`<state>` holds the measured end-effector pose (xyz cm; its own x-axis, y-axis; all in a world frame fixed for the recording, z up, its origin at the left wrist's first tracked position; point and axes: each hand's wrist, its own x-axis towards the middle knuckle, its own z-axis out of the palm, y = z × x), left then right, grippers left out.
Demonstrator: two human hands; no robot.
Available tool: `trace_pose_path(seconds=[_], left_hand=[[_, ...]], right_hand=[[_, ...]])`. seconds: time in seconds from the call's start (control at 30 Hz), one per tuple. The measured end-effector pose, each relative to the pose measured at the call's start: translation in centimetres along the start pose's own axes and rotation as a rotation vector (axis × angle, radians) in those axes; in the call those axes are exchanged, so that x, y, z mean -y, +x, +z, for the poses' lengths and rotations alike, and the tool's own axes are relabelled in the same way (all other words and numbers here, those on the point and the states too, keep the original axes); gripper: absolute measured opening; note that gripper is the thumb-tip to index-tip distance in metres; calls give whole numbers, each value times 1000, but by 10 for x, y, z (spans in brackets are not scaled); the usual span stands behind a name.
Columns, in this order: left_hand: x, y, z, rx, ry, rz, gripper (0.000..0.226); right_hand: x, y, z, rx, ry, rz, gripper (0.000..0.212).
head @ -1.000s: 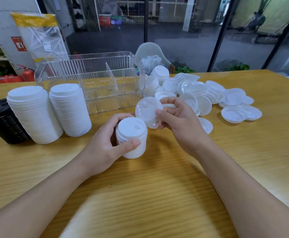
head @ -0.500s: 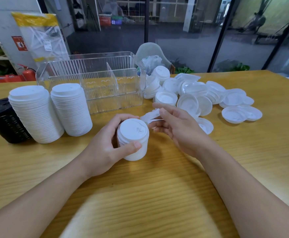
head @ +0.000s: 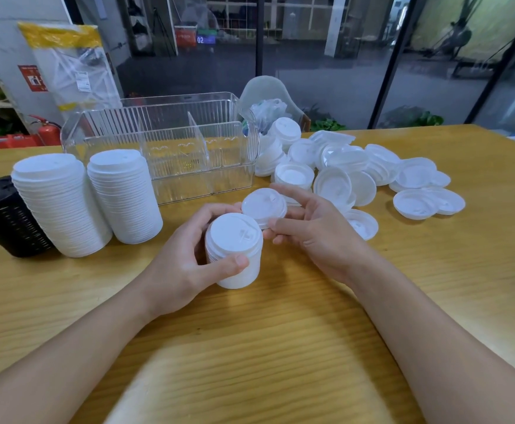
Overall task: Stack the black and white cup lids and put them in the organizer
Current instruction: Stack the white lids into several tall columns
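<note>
We see a short stack of white plastic cup lids (head: 234, 250) standing on the yellow wooden bench (head: 280, 347), our left hand (head: 186, 264) curled round it, thumb across the front. Our right hand (head: 314, 228) pinches a single white plastic lid (head: 264, 205) just behind that stack's top (tilted toward us). Loose white lids (head: 372, 172) lie scattered to the right. The clear ribbed plastic organizer (head: 170, 148) stands behind, and left of it two tall white lid stacks (head: 88, 200) beside a black lid stack (head: 3, 215).
</note>
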<state>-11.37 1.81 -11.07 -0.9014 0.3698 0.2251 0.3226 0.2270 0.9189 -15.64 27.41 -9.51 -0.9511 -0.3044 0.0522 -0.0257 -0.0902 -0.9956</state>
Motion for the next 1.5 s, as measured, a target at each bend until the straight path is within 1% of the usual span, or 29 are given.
trace_pose_path(seconds=[0.1,0.17,0.27,0.33,0.43,0.5,0.57,0.63,0.67,0.77,0.83,0.97,1.1,1.3,1.4,1.47,1.5], left_hand=[[-1,0,0,8,-11,1,72],[-2,0,1,12,-15,0,71],[-3,0,1,15,-20,1,70],[-3,0,1,17,-18,1,70],[-5,-1,1,13,-2,-5,71],[-5,-1,1,5,19,-11,73],[-5,-1,0,5,69,-21,79],[-5,-2,0,16,127,-44,86],[-5,-2,0,18,138,-62,87],[-5,0,2,-17,123,-95,82],[-4,2,4,-35,103,-100,80],[-3,5,7,-73,103,-93,77],[-2,6,9,-104,111,-107,80],[1,8,8,-117,82,-125,83],[0,9,8,-144,78,-120,80],[1,9,8,-154,67,-117,80],[1,8,8,-159,66,-112,81]], right_hand=[[0,-1,-3,-50,-135,-36,63],[-1,-2,-4,-92,-286,-68,59],[0,-3,-3,-116,-494,-112,60],[1,-3,-4,-110,-530,-134,62],[3,-5,-5,-81,-592,-144,70],[2,-5,-5,-88,-633,-156,67],[3,-4,-5,-150,-619,-158,60],[9,-4,-7,-228,-522,-147,55],[12,-6,-9,-241,-452,-146,52],[19,-11,-2,-162,-334,-158,43],[18,-15,12,-91,-380,-178,41],[9,-20,36,-46,-541,-205,46],[6,-21,42,-72,-587,-242,53],[3,-20,46,-124,-621,-248,55],[3,-20,45,-116,-643,-235,61],[4,-18,39,-103,-601,-217,64],[6,-17,33,-128,-567,-213,61]])
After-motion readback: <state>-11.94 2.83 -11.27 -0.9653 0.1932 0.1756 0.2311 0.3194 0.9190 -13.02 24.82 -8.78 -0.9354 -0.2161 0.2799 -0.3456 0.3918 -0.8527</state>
